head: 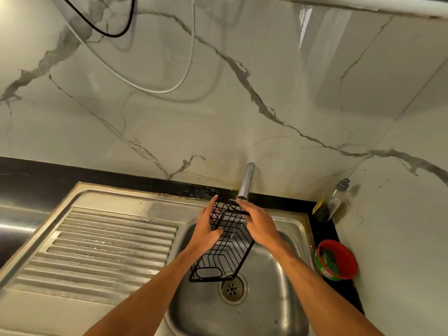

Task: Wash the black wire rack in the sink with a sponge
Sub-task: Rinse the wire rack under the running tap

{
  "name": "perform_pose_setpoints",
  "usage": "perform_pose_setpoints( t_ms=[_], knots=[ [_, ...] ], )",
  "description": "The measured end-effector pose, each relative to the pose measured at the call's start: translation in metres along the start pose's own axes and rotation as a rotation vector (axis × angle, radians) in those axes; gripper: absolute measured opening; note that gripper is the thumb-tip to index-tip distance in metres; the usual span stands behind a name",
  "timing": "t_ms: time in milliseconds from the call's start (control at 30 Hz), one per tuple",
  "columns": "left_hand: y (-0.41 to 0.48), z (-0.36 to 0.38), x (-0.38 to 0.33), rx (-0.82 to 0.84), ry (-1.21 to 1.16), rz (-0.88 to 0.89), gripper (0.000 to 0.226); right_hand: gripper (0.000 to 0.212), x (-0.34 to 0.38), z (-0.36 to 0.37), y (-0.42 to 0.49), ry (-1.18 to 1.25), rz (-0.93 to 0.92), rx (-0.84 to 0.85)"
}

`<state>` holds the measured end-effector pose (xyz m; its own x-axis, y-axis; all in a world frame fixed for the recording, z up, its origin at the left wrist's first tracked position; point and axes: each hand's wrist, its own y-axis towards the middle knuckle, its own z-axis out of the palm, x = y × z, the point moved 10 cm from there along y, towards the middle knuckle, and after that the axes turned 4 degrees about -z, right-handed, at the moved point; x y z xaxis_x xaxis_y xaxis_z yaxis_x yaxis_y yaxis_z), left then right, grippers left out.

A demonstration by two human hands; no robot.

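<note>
Both hands on the black wire rack (228,248) — it sits tilted in the sink (278,299), top end under the tap (246,180), thin trickle running. I read this as the wetting stage: no sponge in either hand, scrubbing not yet begun. Left hand (206,230): fingers along the rack's left edge, thumb clamped across it. Right hand (260,225): fingers curled over the top rim — gripping.

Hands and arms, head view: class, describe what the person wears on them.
The left hand and right hand are bare: no gloves, rings, watch or bracelets show. Both forearms are uncovered down to the frame's edge; no sleeves appear.
</note>
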<state>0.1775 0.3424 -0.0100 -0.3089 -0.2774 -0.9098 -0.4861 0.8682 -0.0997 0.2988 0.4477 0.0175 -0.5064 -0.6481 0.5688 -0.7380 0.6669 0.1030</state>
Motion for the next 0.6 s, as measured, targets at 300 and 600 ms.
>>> perform_pose_setpoints(
  t_ms=[300,600],
  knots=[
    [0.027,0.006,-0.025,0.048,0.229,-0.008,0.079,0.071,0.027,0.005,-0.008,-0.308,-0.113,-0.072],
    [0.026,0.005,-0.037,-0.058,0.18,0.095,0.068,0.092,0.01,-0.008,-0.024,-0.333,-0.15,-0.157]
  ],
)
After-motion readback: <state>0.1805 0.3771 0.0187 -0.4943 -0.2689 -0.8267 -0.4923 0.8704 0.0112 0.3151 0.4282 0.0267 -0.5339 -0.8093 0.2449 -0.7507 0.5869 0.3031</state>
